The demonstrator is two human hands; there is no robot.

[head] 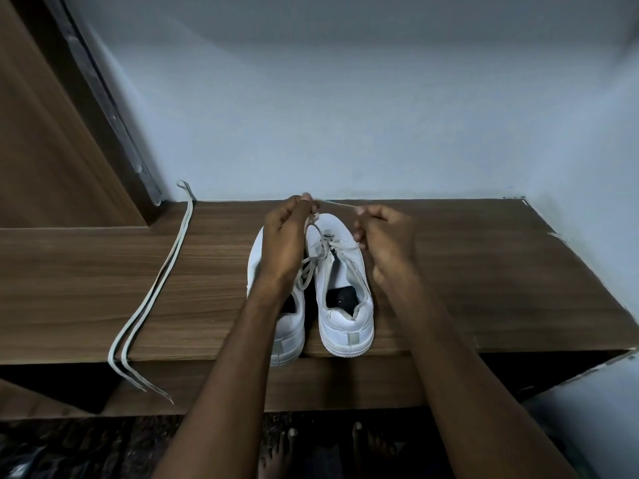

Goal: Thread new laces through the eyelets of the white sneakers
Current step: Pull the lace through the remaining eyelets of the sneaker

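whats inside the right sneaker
Inside the right sneaker, a dark insole shows at the heel end. Further forward, the tongue and the lace cover the interior, so the toe end cannot be seen.

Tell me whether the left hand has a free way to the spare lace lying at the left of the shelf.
Probably yes, once it lets go. The left hand now pinches the lace over the right sneaker. Between it and the spare lace lies only bare wooden shelf, with nothing standing in the way.
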